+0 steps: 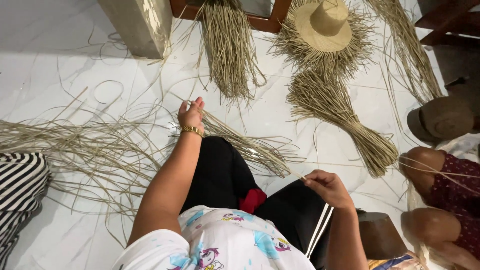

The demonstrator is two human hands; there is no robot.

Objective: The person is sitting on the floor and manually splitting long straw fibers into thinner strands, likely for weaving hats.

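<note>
Pale dried straw strands lay in one bundle across the person's black-clad knee, its long axis slanting from the left hand at the far end down to the right hand at the near end, each grip closed on the strands. Around it on the white floor lay loose straw, two tied sheaves, and one fringed straw hat.
</note>
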